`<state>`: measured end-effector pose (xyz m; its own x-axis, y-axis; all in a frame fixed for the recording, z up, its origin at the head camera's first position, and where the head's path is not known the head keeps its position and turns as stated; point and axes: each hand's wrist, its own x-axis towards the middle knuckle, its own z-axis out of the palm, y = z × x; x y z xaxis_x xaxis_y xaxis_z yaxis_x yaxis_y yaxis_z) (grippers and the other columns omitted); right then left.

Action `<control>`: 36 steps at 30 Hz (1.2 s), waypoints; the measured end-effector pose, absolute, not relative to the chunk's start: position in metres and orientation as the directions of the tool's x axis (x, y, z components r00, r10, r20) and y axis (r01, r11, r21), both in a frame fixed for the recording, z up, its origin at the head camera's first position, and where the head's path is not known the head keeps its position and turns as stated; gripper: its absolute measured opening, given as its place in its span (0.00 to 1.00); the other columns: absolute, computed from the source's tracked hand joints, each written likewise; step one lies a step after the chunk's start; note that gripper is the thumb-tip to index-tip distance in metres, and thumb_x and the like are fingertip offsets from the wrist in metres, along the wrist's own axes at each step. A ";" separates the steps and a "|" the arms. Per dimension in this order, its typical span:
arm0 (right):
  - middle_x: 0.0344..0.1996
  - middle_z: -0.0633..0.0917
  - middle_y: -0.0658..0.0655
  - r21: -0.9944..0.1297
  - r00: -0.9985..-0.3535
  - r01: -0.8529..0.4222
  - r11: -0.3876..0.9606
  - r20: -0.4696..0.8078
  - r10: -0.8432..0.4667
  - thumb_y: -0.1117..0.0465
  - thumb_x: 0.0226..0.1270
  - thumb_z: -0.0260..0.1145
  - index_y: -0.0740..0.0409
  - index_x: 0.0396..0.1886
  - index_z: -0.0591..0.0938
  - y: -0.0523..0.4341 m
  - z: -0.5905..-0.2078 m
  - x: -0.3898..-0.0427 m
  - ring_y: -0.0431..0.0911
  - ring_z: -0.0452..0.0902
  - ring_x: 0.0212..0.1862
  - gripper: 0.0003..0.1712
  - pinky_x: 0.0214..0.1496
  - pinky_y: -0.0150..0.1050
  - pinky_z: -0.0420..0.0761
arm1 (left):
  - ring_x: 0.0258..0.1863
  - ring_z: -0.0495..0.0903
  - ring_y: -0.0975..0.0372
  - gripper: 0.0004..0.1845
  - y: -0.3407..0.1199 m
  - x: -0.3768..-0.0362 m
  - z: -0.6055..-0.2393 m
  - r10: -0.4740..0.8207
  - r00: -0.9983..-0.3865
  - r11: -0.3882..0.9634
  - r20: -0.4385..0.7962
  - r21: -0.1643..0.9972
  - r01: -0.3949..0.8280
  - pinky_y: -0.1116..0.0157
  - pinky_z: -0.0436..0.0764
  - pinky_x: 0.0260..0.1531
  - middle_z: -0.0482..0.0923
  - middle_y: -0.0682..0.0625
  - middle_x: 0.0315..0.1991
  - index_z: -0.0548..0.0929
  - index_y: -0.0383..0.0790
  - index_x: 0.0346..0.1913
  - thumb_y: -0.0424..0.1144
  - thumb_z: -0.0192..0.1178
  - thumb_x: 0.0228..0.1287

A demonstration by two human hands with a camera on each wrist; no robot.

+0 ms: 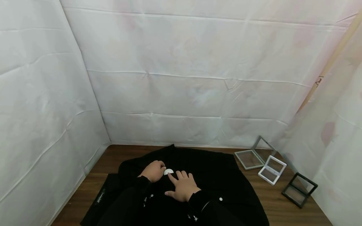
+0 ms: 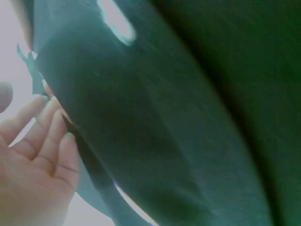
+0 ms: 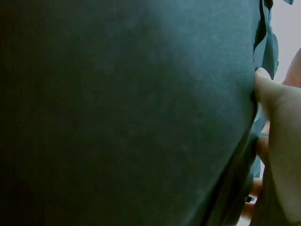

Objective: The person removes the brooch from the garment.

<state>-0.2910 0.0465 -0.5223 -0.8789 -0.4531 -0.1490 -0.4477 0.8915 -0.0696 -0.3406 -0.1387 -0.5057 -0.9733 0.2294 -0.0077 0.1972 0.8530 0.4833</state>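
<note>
Head cam: black garment (image 1: 198, 175) lies on the wooden table (image 1: 282, 201); left hand (image 1: 153, 171) curls, pinching the white disc (image 1: 168, 171) mid-garment, right hand (image 1: 183, 185) flat w/ fingers spread, index touching the disc. L wrist cam: fingers (image 2: 47, 141) loosely bent beside dark cloth. R wrist cam: thumb (image 3: 275, 101) pressed on cloth; three open clear cases (image 1: 271, 169) right of garment.

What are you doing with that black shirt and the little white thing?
A person has a black garment spread on a wooden table. Both hands are on it: the left hand is curled beside a small white disc, and the right hand lies flat with a finger touching it. Three open display cases sit to the right.
</note>
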 end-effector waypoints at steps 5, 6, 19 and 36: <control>0.76 0.64 0.54 -0.074 -0.875 -0.453 0.888 -0.152 -0.459 0.21 0.68 0.50 0.32 0.82 0.59 0.046 -0.524 -0.290 0.53 0.58 0.75 0.47 0.71 0.58 0.64 | 0.41 0.82 0.54 0.09 -0.134 -0.346 -0.508 0.209 -0.975 0.836 -0.071 0.531 0.141 0.51 0.82 0.46 0.82 0.44 0.44 0.84 0.34 0.49 0.35 0.58 0.76; 0.76 0.64 0.54 -0.073 -0.875 -0.452 0.889 -0.155 -0.458 0.21 0.68 0.50 0.32 0.82 0.59 0.047 -0.523 -0.290 0.53 0.58 0.75 0.47 0.71 0.58 0.64 | 0.38 0.81 0.56 0.08 -0.133 -0.348 -0.510 0.204 -0.976 0.831 -0.076 0.540 0.131 0.53 0.82 0.44 0.82 0.46 0.41 0.84 0.35 0.47 0.35 0.58 0.76; 0.76 0.65 0.55 -0.080 -0.874 -0.454 0.888 -0.154 -0.461 0.22 0.70 0.51 0.33 0.83 0.59 0.046 -0.517 -0.289 0.53 0.59 0.74 0.47 0.70 0.58 0.65 | 0.27 0.76 0.59 0.05 -0.129 -0.351 -0.518 0.138 -0.989 0.779 -0.046 0.622 0.079 0.60 0.78 0.31 0.77 0.50 0.30 0.80 0.39 0.33 0.30 0.64 0.66; 0.78 0.63 0.55 -0.101 -0.872 -0.448 0.888 -0.170 -0.459 0.23 0.70 0.52 0.32 0.83 0.56 0.049 -0.513 -0.285 0.54 0.57 0.76 0.47 0.72 0.58 0.64 | 0.25 0.77 0.60 0.03 -0.126 -0.351 -0.515 0.095 -0.995 0.816 -0.018 0.574 0.067 0.60 0.80 0.31 0.79 0.51 0.29 0.83 0.39 0.34 0.30 0.64 0.67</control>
